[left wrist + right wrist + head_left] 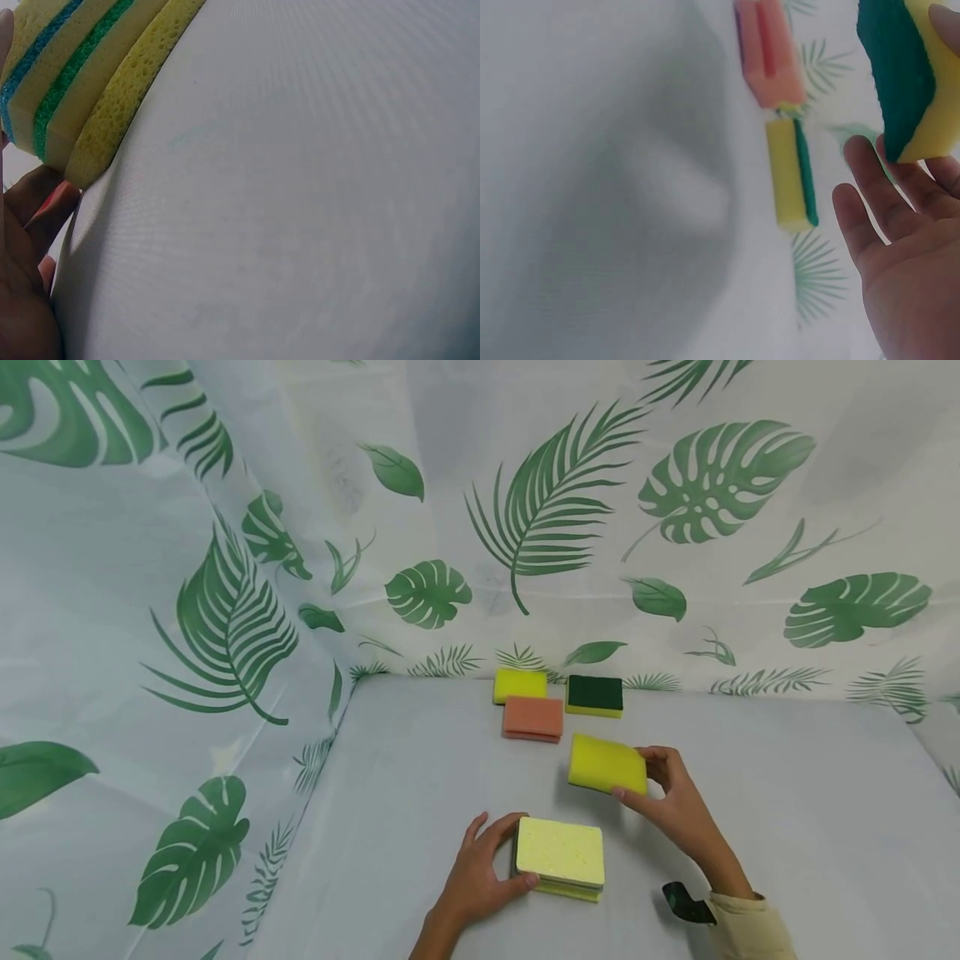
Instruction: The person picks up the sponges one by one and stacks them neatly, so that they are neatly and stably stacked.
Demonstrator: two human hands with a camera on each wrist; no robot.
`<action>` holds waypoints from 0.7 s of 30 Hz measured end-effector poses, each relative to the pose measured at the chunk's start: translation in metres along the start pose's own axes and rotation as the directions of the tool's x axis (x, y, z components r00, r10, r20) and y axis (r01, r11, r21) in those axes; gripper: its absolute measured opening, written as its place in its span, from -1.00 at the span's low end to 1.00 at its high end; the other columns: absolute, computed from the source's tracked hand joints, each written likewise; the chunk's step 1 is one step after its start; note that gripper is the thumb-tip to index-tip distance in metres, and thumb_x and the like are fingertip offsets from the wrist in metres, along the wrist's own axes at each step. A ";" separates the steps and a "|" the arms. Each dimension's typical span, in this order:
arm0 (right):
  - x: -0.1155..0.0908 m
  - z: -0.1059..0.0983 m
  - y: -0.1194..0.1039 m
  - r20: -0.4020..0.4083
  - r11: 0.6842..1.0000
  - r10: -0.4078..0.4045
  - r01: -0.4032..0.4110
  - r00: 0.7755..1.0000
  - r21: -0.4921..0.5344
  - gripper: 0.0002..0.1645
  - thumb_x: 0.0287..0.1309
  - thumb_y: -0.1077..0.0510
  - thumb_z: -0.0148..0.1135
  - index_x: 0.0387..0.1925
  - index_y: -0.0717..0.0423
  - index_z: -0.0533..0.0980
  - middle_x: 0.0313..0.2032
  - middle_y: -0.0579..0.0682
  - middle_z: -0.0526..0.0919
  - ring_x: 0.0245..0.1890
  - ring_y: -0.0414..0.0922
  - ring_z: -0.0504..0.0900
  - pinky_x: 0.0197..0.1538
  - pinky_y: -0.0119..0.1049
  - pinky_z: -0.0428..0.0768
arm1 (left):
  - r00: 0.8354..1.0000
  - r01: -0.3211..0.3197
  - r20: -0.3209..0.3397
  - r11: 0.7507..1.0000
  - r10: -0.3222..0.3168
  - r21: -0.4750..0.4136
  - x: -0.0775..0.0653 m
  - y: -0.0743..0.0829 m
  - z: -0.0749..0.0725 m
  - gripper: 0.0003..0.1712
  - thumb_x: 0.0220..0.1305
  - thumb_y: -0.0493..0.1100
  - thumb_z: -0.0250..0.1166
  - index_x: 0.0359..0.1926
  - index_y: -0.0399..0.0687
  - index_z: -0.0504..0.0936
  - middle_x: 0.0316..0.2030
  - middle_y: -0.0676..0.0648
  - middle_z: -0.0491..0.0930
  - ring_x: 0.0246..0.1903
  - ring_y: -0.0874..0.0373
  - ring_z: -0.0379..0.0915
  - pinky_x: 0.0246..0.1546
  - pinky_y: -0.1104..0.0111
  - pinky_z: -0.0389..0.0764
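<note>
My left hand [480,881] grips the left side of a stack of sponges [561,850] on the table, thumb at the front corner and fingers at the back. In the left wrist view the stack [82,82] shows yellow layers with a blue and a green band; the bottom one is porous. Farther right, my right hand [681,810] pinches a yellow sponge [606,764] by its right end, held above the table and slightly bent. Its dark green scouring side [896,79] faces down, as the right wrist view shows.
Toward the back of the table [420,760] lie a yellow sponge [520,685], a salmon-coloured sponge stack [532,717] and a sponge with its dark green side up [595,693]. Behind them rises a leaf-patterned white curtain [450,527]. A black strap-like piece [686,903] hangs by the right sleeve [750,927].
</note>
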State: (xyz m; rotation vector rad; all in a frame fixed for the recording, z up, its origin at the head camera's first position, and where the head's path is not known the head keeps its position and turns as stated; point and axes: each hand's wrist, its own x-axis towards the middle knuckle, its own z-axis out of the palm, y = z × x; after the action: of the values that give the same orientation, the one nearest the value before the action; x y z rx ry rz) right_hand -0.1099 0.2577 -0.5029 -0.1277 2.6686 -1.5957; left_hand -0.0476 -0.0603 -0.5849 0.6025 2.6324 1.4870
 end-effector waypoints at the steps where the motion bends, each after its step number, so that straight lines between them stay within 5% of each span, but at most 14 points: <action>1: -0.003 0.001 -0.002 0.000 1.000 -0.008 0.008 1.000 -0.003 -0.04 0.32 0.03 0.55 0.42 0.38 0.15 0.37 0.35 0.35 0.35 0.32 0.41 0.45 0.43 0.32 | 1.000 0.001 0.001 1.000 -0.001 0.000 0.000 0.000 0.000 -0.09 0.30 0.38 0.38 0.57 0.25 0.37 0.44 0.17 0.49 0.40 0.19 0.44 0.63 -0.12 -0.05; 10: -0.024 0.011 -0.016 -0.004 0.998 -0.055 0.055 0.998 0.005 -0.09 0.26 0.07 0.60 0.37 0.32 0.22 0.33 0.27 0.41 0.30 0.25 0.45 0.42 0.44 0.31 | 1.000 0.026 -0.007 1.000 -0.026 -0.005 0.000 0.002 0.000 -0.09 0.27 0.38 0.38 0.56 0.21 0.41 0.43 0.17 0.51 0.44 0.12 0.39 0.63 -0.13 -0.05; 21: -0.052 0.029 -0.031 0.018 0.998 -0.065 0.066 0.998 -0.012 -0.13 0.16 0.07 0.66 0.30 0.23 0.30 0.31 0.21 0.49 0.29 0.26 0.50 0.40 0.52 0.33 | 0.999 -0.017 -0.032 1.000 0.017 0.009 -0.001 -0.006 0.002 -0.09 0.28 0.43 0.36 0.56 0.27 0.39 0.41 0.15 0.53 0.50 -0.04 0.28 0.62 -0.11 -0.01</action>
State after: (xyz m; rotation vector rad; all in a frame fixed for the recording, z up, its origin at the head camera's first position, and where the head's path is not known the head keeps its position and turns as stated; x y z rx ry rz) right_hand -0.0540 0.2221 -0.4904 -0.2304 2.6890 -1.5879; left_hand -0.0475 -0.0615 -0.5911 0.6086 2.6659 1.5024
